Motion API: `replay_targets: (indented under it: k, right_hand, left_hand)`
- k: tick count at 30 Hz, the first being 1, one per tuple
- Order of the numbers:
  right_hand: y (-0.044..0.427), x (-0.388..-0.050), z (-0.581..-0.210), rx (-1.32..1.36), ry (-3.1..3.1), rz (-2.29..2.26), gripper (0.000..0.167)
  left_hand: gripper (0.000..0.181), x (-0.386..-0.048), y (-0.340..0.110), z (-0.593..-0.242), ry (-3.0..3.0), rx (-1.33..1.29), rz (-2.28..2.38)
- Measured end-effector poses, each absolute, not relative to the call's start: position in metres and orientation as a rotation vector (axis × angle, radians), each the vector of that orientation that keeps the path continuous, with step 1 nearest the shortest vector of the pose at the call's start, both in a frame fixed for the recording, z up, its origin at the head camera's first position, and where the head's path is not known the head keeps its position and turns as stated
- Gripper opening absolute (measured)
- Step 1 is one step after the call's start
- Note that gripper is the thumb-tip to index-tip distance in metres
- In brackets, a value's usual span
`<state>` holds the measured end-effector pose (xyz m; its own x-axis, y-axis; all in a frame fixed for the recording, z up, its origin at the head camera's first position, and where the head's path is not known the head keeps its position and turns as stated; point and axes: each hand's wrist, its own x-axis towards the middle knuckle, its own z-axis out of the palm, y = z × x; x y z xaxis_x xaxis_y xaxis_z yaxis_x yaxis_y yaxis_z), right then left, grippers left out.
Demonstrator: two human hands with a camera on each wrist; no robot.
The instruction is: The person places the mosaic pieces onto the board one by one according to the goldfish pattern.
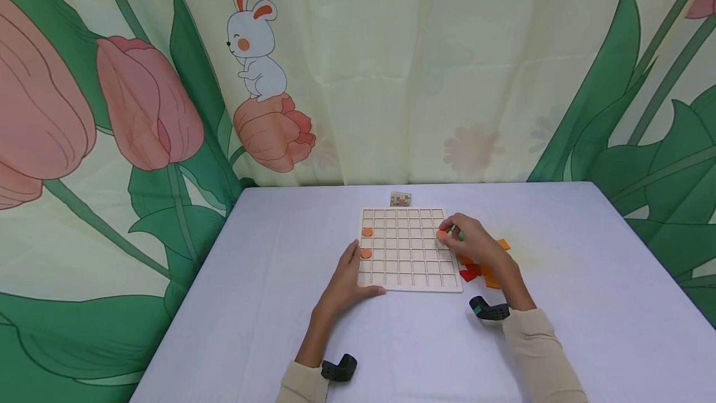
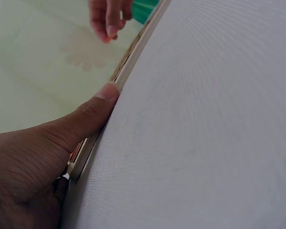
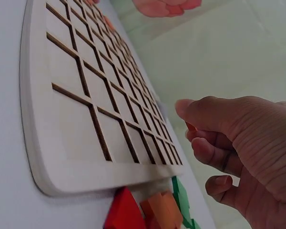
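Observation:
A pale wooden grid board (image 1: 405, 250) lies flat on the white-covered table. Two orange round pieces (image 1: 367, 232) sit in its left column of squares, one square apart. My left hand (image 1: 349, 278) rests at the board's near left corner, fingers along the left side and straight thumb (image 2: 93, 112) against the front edge. Over the right side of the board, my right hand (image 1: 470, 240) pinches another orange round piece (image 1: 441, 234) between thumb and fingertips. In the right wrist view only a sliver of that piece (image 3: 190, 127) shows, above the board's surface.
Red pieces (image 1: 468, 273), orange pieces (image 1: 492, 278) and green pieces (image 3: 180, 198) are heaped against the board's right side, partly under my right forearm. A small patterned card (image 1: 400, 199) lies behind the board. A printed curtain (image 1: 380, 79) hangs behind the table.

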<state>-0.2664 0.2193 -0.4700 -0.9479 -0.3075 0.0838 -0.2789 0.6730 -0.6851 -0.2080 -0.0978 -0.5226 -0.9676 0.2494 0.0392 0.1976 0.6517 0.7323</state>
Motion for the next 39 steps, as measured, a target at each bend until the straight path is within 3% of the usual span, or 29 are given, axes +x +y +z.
replay_targets:
  k: [11,26,39]
  right_hand:
    - [0.177,-0.267,-0.475,-0.735,2.801,-1.081,0.022]
    - [0.127,-0.262,-0.488,-0.998,2.736,-0.957,0.019]
    - [0.102,-0.256,-0.492,-1.023,2.712,-0.909,0.017]
  left_hand:
    - [0.125,-0.209,-0.098,-0.523,2.795,0.376,1.224]
    - [0.124,-0.207,-0.099,-0.524,2.79,0.386,1.202]
    - [0.124,-0.209,-0.1,-0.524,2.802,0.389,1.173]
